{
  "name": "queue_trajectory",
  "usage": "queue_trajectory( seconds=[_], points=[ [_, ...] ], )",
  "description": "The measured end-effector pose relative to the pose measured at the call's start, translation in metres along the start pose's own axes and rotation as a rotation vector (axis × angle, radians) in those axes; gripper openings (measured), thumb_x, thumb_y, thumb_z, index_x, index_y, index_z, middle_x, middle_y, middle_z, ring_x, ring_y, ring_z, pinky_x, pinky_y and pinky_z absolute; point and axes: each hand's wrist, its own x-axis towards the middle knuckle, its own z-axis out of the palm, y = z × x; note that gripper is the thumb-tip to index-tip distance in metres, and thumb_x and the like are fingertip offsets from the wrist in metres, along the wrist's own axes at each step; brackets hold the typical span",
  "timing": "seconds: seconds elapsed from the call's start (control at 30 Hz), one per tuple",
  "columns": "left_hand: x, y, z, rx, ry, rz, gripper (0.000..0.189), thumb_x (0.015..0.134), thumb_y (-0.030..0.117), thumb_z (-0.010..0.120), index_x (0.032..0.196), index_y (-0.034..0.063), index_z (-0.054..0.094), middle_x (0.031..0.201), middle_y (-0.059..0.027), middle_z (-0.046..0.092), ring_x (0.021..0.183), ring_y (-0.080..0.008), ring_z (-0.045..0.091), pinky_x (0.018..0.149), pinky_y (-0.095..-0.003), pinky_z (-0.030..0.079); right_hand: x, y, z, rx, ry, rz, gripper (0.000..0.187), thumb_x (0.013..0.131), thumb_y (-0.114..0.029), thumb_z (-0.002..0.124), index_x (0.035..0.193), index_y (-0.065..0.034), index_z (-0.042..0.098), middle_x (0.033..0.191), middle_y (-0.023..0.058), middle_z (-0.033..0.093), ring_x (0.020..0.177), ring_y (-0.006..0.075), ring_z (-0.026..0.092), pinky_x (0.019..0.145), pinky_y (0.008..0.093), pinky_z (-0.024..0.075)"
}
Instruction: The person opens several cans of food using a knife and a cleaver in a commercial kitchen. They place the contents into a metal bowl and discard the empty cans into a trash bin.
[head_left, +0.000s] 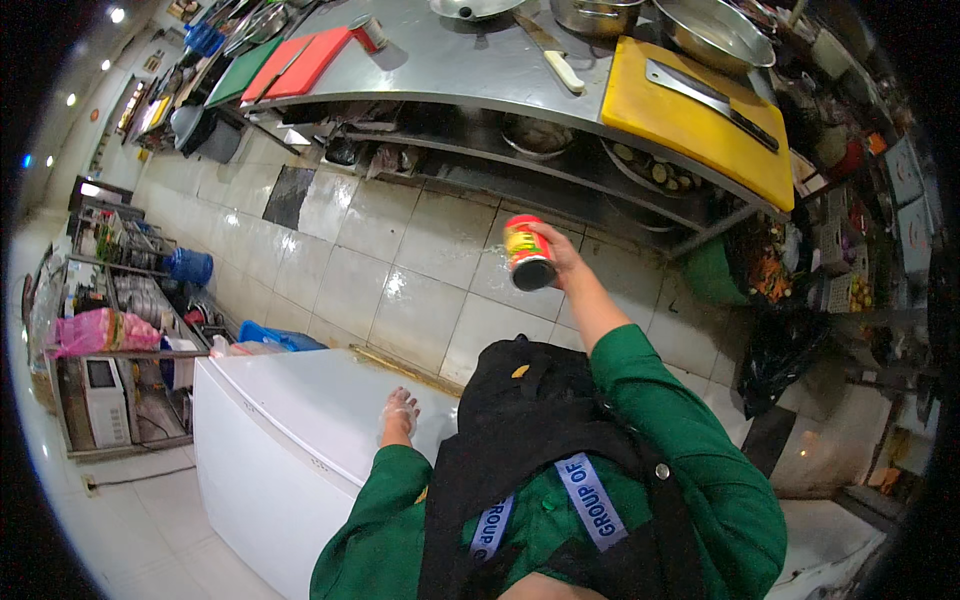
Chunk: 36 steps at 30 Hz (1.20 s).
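Observation:
My right hand (559, 251) grips a red and yellow food can (523, 244) around its side, held out over the tiled floor; its dark, round end faces down towards me. My left hand (400, 409) holds nothing, its fingers apart, over the top of a white chest freezer (315, 397); whether it touches the lid I cannot tell. Ahead, on the steel table (450, 67), stands another can (368, 34). A white-handled knife (562, 71) lies there. On the yellow cutting board (630, 90) rests a cleaver (690, 86) with a black handle.
Red (322, 64) and green (244, 71) cutting boards lie at the table's left end, a knife on the red one. Pans stand along its far side. Its lower shelf (465, 154) holds bowls. A black bag (780, 360) is at right; racks (127, 292) stand at left.

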Motion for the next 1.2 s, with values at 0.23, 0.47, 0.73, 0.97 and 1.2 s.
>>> queue_trajectory(
  seconds=[0.23,0.47,0.73,0.97,1.2],
  points=[
    [0.018,-0.042,0.007,-0.078,-0.046,0.006,0.052,0.092,0.027,0.057,0.141,0.0190,0.042,0.130,-0.0051,0.052,0.116,-0.0292,0.053,0.086,-0.0456,0.046,-0.212,-0.012,-0.239,0.008,0.677,-0.354,0.032,0.094,-0.029,0.058,0.117,-0.0062,0.060,0.104,0.0074,0.068,0.094,0.0205,0.066,0.083,0.0362,0.0540],
    [0.004,-0.040,0.025,-0.226,-0.119,0.118,0.051,0.090,0.025,0.060,0.138,0.0180,0.046,0.130,-0.0030,0.053,0.116,-0.0259,0.053,0.084,-0.0425,0.045,-0.515,-0.052,-0.357,-0.197,1.021,-0.466,0.039,0.090,-0.043,0.052,0.093,-0.0076,0.066,0.089,0.0088,0.070,0.083,0.0260,0.067,0.076,0.0442,0.0550],
    [0.000,-0.014,0.037,-0.557,0.014,0.058,0.010,0.094,0.021,0.051,0.100,0.0146,0.056,0.086,-0.0016,0.058,0.075,-0.0180,0.054,0.058,-0.0322,0.042,-0.295,-0.037,-0.260,-0.002,0.831,-0.324,0.031,0.092,-0.041,0.052,0.096,-0.0152,0.068,0.093,-0.0006,0.070,0.086,0.0214,0.066,0.077,0.0410,0.0516],
    [0.008,0.047,0.067,-0.443,-0.020,0.246,0.018,0.092,0.025,0.057,0.101,0.0096,0.059,0.088,-0.0060,0.061,0.076,-0.0188,0.058,0.061,-0.0343,0.044,-0.030,0.027,0.021,-0.175,-0.003,0.186,0.048,0.083,-0.026,0.073,0.118,0.0007,0.053,0.096,0.0161,0.066,0.079,0.0268,0.069,0.067,0.0386,0.0609],
    [0.025,0.056,0.087,-0.312,-0.019,0.378,0.032,0.088,0.025,0.067,0.114,0.0106,0.057,0.097,-0.0067,0.063,0.081,-0.0202,0.060,0.069,-0.0371,0.046,-0.047,0.003,0.042,-0.255,-0.191,-0.003,0.062,0.083,-0.020,0.072,0.137,-0.0090,0.043,0.117,0.0148,0.062,0.094,0.0287,0.068,0.081,0.0432,0.0589]
  ],
)
